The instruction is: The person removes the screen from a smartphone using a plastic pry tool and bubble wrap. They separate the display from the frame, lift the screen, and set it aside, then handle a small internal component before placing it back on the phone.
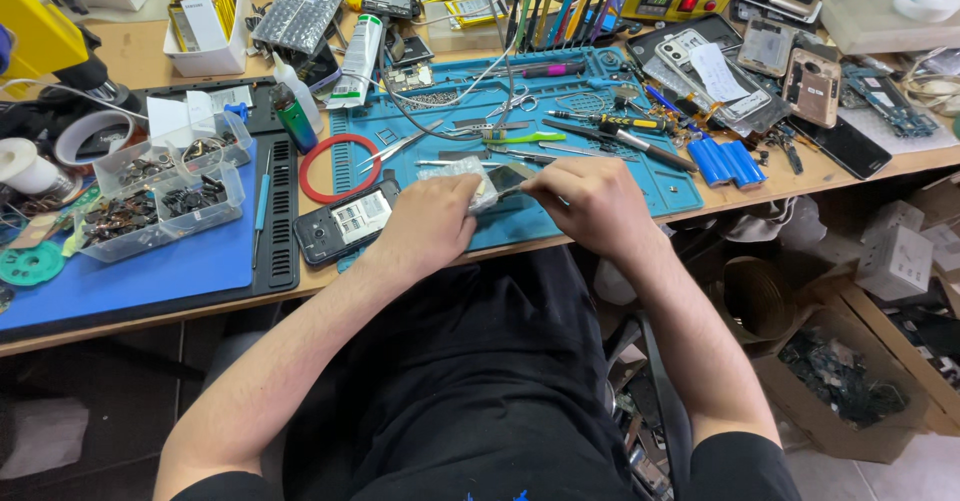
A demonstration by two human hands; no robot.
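The left hand (432,223) is gripping a small phone (497,187) at the bench's front edge while the right hand (585,201) is pinching tweezers (505,194) into it, so a slip could be gouging it or dropping it off the edge.

A black opened mobile phone (345,223) is lying left of both hands, on the teal silicone work mat (640,166).
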